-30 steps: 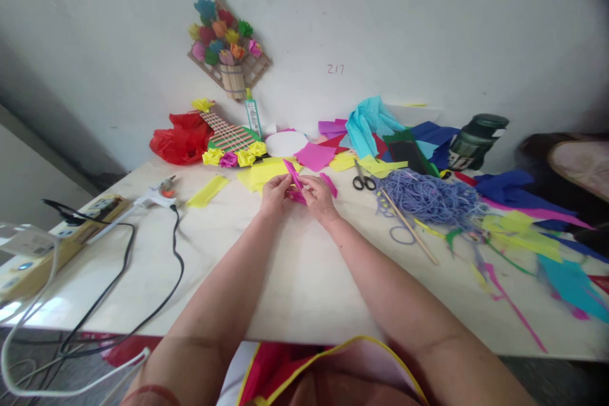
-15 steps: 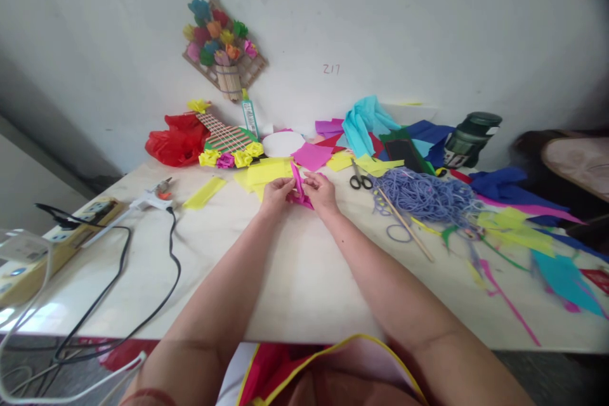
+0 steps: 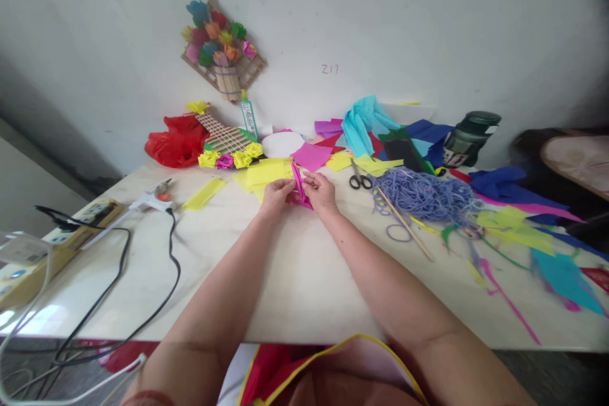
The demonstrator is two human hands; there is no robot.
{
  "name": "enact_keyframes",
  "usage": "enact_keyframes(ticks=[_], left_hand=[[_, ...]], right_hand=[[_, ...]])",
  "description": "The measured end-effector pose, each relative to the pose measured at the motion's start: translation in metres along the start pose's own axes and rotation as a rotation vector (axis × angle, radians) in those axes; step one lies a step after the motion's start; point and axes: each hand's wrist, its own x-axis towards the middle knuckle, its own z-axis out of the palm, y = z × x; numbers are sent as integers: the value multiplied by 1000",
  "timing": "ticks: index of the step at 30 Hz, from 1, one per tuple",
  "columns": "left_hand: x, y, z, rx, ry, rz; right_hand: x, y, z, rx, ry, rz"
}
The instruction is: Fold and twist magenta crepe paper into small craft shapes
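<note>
Both my hands meet at the middle of the white table [image 3: 295, 279]. My left hand [image 3: 276, 195] and my right hand [image 3: 320, 191] each pinch a folded strip of magenta paper [image 3: 299, 185], which stands up between the fingertips. Yellow paper sheets [image 3: 267, 172] lie just behind the hands. A flat magenta sheet [image 3: 312, 156] rests further back.
Scissors [image 3: 356, 177], a heap of purple cord [image 3: 425, 195] and a wooden stick [image 3: 406, 223] lie to the right, with scattered coloured paper scraps beyond. A glue gun [image 3: 151, 201], power strip [image 3: 59, 238] and black cables [image 3: 143, 304] occupy the left. Paper flowers, red tissue [image 3: 176, 139] and a dark jar [image 3: 470, 137] line the wall.
The hands have kept working the magenta strip, folding it closer together. The view shifted slightly; nothing else moved.
</note>
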Motion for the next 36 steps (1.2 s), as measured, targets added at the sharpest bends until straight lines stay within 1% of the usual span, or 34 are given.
enact_keyframes(ticks=[7, 14, 25, 31, 36], left_hand=[[-2, 2, 1, -1, -27, -8], [-1, -1, 0, -3, -78, 5], [-3, 3, 2, -18, -74, 10], [-5, 5, 3, -64, -103, -17], [-5, 5, 3, -55, -138, -5]], right_hand=[[0, -1, 0, -4, -17, -7], [-1, -2, 0, -4, -14, -22], [-3, -8, -2, -109, 10, -78], [-4, -9, -2, -155, 13, -116], [-4, -10, -2, -167, 37, -145]])
